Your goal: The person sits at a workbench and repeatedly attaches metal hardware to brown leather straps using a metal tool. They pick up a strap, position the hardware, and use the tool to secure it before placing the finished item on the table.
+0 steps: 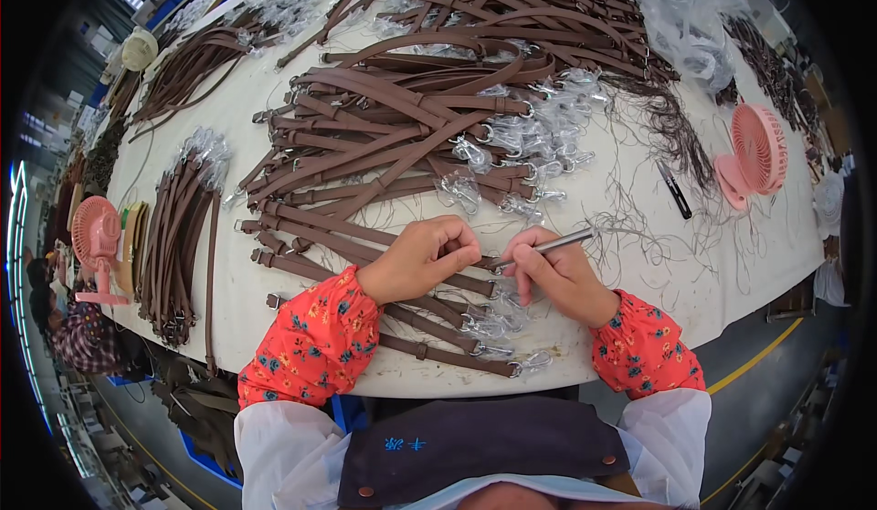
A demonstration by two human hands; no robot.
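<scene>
Slanting across the near part of the table, a brown strap (pixel 489 262) runs between my two hands. My left hand (pixel 423 256) is closed, thumb against curled fingers, on the strap close to its right end; the fingertips are partly hidden. In my right hand (pixel 559 277) a slim silver pen-shaped metal tool (pixel 568 241) is gripped, its one end pointing up to the right. The right fingers are also beside the strap's end. Below my hands lie several more brown straps (pixel 429 321) with metal clasps in clear plastic wrap (pixel 498 318).
A large heap of brown straps (pixel 365 135) covers the table's middle and back. A bundle of straps (pixel 178 236) lies at left. Pink fans (pixel 756 149) stand at both sides. A black-handled cutter (pixel 674 190) lies at right among loose threads (pixel 630 227).
</scene>
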